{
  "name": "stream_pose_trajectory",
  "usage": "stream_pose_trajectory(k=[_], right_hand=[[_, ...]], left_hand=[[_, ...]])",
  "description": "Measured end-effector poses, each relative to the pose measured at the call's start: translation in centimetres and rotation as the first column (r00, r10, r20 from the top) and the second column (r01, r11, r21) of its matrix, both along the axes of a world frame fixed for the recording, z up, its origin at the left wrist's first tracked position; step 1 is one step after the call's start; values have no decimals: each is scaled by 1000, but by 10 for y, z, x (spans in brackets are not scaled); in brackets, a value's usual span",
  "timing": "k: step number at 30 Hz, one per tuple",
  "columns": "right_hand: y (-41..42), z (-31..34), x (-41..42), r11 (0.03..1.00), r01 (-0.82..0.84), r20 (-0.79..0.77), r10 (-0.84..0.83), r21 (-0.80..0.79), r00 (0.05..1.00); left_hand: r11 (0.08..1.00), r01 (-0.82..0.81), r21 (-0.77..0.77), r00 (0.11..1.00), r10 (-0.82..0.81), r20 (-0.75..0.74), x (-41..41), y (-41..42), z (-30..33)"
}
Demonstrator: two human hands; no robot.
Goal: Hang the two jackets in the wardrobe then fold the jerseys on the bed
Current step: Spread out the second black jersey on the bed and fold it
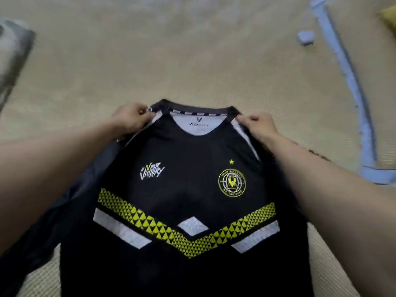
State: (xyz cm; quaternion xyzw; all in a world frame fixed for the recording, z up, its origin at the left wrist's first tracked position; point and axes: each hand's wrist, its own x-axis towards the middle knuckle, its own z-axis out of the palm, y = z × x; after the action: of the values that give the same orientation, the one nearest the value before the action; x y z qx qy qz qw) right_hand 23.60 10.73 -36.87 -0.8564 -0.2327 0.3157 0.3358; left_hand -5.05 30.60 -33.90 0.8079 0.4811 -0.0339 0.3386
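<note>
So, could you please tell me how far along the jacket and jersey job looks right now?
No jackets or wardrobe are in view, so that step cannot be judged. In hand: the left hand and right hand pinch the shoulders of a black jersey, front up over the bed. It is still unfolded; folding remains.

Jersey (188, 189) hem cut off by bottom edge; sleeves mostly hidden under both forearms. Left hand (130, 118) and right hand (260, 125): fingertips tucked into shoulder fabric, not visible. Collar label and round crest (232, 182) text too small to read. Dark blurred obj at left edge (12, 61), yellow thing top right (390, 18) — both cut off, can't ID.
</note>
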Motion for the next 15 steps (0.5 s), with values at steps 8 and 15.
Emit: stream_pose_trajectory(k=[8,15], right_hand=[[41,4,33,997,-53,86,48,58,995],[22,27,54,964,-201,92,219,-172,971]], left_hand=[[973,-230,-20,951,229,209,17,33,-13],[936,-127,329,991,136,-4,29,38,-4]])
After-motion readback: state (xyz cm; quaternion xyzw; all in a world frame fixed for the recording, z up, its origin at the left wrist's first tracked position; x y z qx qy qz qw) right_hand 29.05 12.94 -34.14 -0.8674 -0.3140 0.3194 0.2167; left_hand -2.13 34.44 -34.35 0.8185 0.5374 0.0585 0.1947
